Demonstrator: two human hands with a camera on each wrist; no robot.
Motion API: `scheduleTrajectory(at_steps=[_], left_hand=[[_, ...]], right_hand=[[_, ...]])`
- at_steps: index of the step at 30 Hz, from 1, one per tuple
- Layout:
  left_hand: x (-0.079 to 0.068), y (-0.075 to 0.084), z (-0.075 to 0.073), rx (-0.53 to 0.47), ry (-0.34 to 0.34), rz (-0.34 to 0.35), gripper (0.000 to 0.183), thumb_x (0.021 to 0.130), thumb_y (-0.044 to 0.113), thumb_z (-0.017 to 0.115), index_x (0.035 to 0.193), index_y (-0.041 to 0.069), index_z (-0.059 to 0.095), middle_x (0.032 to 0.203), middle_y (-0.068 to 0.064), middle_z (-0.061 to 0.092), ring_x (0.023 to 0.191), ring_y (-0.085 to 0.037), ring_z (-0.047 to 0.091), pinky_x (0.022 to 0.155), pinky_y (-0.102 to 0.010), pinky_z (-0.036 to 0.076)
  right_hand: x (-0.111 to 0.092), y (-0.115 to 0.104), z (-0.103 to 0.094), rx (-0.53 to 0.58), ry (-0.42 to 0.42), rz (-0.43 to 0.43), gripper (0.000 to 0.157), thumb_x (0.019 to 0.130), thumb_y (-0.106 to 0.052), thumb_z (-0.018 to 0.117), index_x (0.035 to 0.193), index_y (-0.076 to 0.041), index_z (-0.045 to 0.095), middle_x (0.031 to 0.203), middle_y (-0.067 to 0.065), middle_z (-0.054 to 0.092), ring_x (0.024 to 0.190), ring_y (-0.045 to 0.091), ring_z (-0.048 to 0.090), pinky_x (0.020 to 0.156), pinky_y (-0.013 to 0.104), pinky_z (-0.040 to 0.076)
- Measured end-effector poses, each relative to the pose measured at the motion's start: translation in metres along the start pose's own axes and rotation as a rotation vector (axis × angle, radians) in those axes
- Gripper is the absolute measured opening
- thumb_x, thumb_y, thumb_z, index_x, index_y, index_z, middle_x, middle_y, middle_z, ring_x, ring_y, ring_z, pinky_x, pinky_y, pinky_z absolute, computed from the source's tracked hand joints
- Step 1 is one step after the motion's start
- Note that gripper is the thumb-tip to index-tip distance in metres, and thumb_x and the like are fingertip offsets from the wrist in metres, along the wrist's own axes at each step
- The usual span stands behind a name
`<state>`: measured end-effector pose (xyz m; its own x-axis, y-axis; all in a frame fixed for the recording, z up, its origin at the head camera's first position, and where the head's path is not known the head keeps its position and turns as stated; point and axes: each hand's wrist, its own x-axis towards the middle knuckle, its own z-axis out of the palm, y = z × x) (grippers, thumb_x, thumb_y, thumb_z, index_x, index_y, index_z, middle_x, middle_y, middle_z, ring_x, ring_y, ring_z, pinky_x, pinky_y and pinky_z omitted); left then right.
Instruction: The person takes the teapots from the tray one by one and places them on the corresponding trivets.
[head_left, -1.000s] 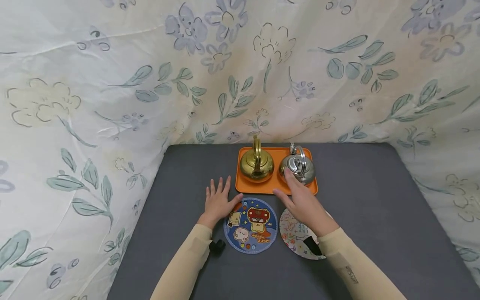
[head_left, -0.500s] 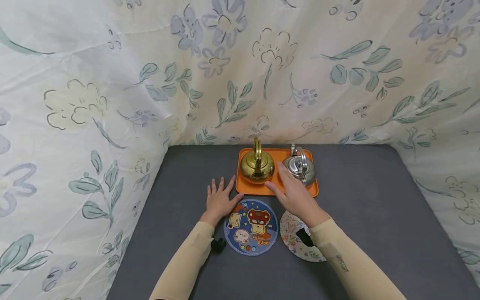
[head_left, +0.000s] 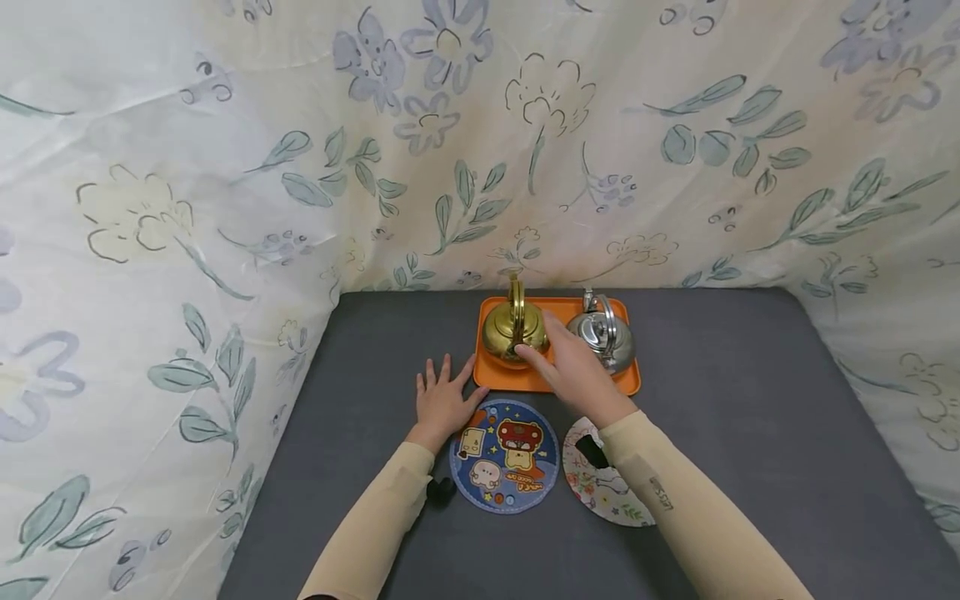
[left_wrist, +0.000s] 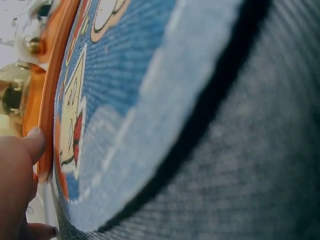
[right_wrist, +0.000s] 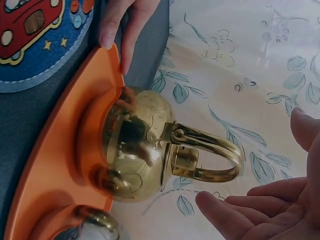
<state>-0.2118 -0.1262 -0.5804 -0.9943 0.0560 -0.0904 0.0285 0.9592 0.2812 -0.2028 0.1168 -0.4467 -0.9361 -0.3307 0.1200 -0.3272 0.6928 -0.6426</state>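
Note:
A gold kettle (head_left: 495, 332) with an upright handle stands on the left of an orange tray (head_left: 516, 381). Beside it on the same tray is a silver kettle (head_left: 622, 352). My right hand (head_left: 579, 373) reaches over the tray towards the gold kettle. In the right wrist view its thumb and fingers are spread, apart from the gold handle (right_wrist: 215, 172). My left hand (head_left: 442, 407) lies with fingers spread at the tray's front left corner. Its thumb touches the tray's edge in the left wrist view.
In front of the tray lie a blue round mat (head_left: 487, 492) with cartoon patches and a pale floral round mat (head_left: 603, 496), partly under the right forearm. Floral cloth (head_left: 465, 125) hangs behind the grey table (head_left: 750, 433).
My right hand has moved left, from in front of the silver kettle to the gold kettle. My left hand has stayed at the tray's corner. Both kettles stand where they were.

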Motion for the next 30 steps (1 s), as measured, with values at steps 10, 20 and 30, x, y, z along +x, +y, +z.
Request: scheduleTrajectory(at_steps=[10, 20, 30], left_hand=[[0.000, 0.000, -0.002, -0.005, 0.004, -0.004, 0.071, 0.097, 0.071, 0.043, 0.160, 0.045, 0.023, 0.168, -0.015, 0.018, 0.153, -0.049, 0.006, 0.121, -0.067, 0.010], [-0.001, 0.001, -0.003, -0.001, -0.005, 0.001, 0.071, 0.097, 0.071, 0.042, 0.160, 0.043, 0.023, 0.167, -0.016, 0.020, 0.153, -0.050, 0.009, 0.120, -0.068, 0.013], [0.001, 0.001, -0.003, 0.025, -0.004, 0.007, 0.070, 0.097, 0.071, 0.041, 0.160, 0.044, 0.023, 0.167, -0.015, 0.021, 0.153, -0.050, 0.010, 0.120, -0.067, 0.015]], right_hand=[[0.029, -0.007, 0.011, -0.012, 0.064, -0.056, 0.069, 0.102, -0.045, 0.057, 0.152, -0.002, 0.041, 0.133, 0.020, 0.062, 0.113, 0.039, 0.067, 0.095, 0.053, 0.054], [0.039, -0.010, 0.015, -0.042, 0.086, 0.061, 0.082, 0.102, -0.044, 0.059, 0.155, 0.010, 0.028, 0.154, 0.031, 0.038, 0.127, 0.047, 0.056, 0.103, 0.055, 0.048], [0.060, -0.010, 0.021, -0.068, 0.196, 0.050, 0.074, 0.101, -0.040, 0.061, 0.149, 0.011, 0.039, 0.138, 0.032, 0.057, 0.111, 0.046, 0.066, 0.089, 0.053, 0.056]])
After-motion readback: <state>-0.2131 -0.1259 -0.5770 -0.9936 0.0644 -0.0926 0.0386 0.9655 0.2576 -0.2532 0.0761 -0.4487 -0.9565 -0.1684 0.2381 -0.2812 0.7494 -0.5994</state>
